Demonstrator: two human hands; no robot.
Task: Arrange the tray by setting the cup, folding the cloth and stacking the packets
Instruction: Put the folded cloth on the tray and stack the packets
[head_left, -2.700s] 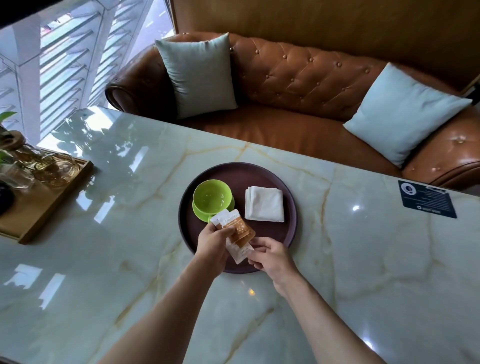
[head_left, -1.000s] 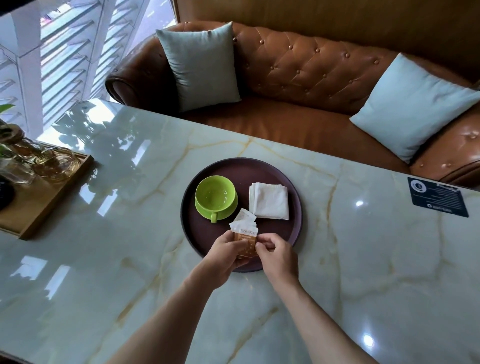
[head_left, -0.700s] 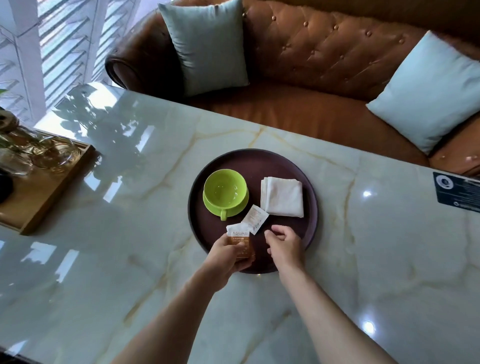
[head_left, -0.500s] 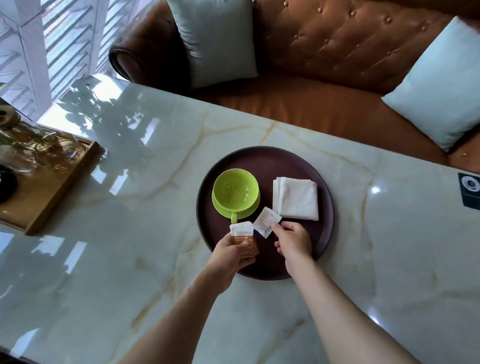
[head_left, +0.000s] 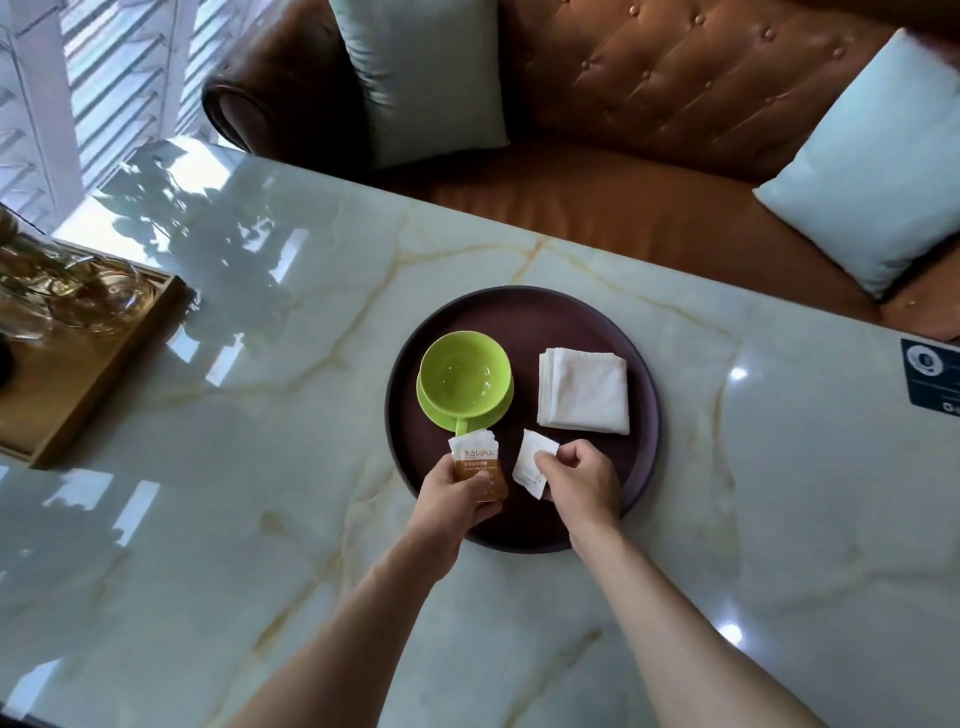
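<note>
Your left hand (head_left: 451, 498) pinches the orange-and-white packet (head_left: 478, 470) at the near left of the round dark tray (head_left: 641, 470), just beside the green cup's (head_left: 464, 375) handle. Your right hand (head_left: 581, 480) pinches the plain white packet (head_left: 531, 466) close by, also over the tray. The cup sits on its saucer (head_left: 498, 413) and the folded white cloth (head_left: 584, 391) lies to its right, so stacking looks like what remains. Square the packets' edges first, lay one flat on the bare tray near you, then set the other on top and release gently; they look light and slippery. The orange packet's top reads roughly "talkoo"; its smaller lines are illegible, as is the dark card (head_left: 932, 382) on the table (head_left: 260, 467).
</note>
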